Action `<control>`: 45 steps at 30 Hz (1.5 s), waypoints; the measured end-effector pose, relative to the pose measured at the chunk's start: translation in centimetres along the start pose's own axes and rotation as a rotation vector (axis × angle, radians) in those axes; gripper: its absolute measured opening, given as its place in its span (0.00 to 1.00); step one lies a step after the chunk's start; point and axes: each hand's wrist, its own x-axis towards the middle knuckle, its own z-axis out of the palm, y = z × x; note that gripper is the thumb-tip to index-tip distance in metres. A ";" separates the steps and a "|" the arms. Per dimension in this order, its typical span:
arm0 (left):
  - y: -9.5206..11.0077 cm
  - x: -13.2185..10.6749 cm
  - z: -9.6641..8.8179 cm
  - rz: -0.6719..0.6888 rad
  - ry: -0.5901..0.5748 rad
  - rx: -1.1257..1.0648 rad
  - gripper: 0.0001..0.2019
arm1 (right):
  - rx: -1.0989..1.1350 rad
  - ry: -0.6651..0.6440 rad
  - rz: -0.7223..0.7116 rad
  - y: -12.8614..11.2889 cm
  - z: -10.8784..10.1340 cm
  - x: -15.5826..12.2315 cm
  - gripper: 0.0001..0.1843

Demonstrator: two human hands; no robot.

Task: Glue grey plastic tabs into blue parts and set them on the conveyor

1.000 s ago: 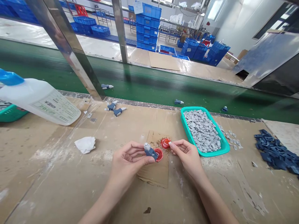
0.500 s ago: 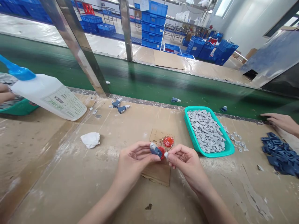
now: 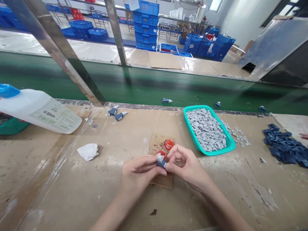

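My left hand (image 3: 137, 173) pinches a small blue plastic part with a grey piece on its top (image 3: 160, 161). My right hand (image 3: 184, 165) is closed on the same part from the right, fingertips meeting my left thumb. Both hands hover over a scrap of cardboard (image 3: 160, 179) on the bench. Two red caps (image 3: 169, 144) sit on that cardboard just beyond my fingers, with brown specks around them. The near cap is partly hidden by the part.
A teal tray (image 3: 197, 144) of grey pieces stands to the right, loose grey pieces (image 3: 238, 134) beside it. Blue parts (image 3: 284, 147) pile at far right. A white bottle (image 3: 40, 110) lies at left, crumpled tissue (image 3: 88, 150) nearby. Finished parts (image 3: 115, 114) lie near the green conveyor (image 3: 168, 86).
My right hand has moved left from the far red cap with a grey piece and closed against the blue part in my left hand. Another person's hand at the right has withdrawn.
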 end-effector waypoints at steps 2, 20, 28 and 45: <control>0.2 -0.1 0.4 -0.008 0.002 0.022 0.10 | -0.058 0.021 -0.023 -0.2 0.1 -0.2 0.14; 5.3 24.1 -5.8 0.359 0.086 1.479 0.24 | -1.034 0.936 -0.078 1.2 -12.1 2.4 0.08; 3.7 28.2 -3.4 0.460 -0.024 1.457 0.22 | -0.872 0.922 -0.262 0.8 -11.8 2.0 0.04; 3.9 7.2 -3.6 0.161 0.109 0.141 0.21 | 0.011 0.361 -0.157 2.0 -2.4 2.2 0.14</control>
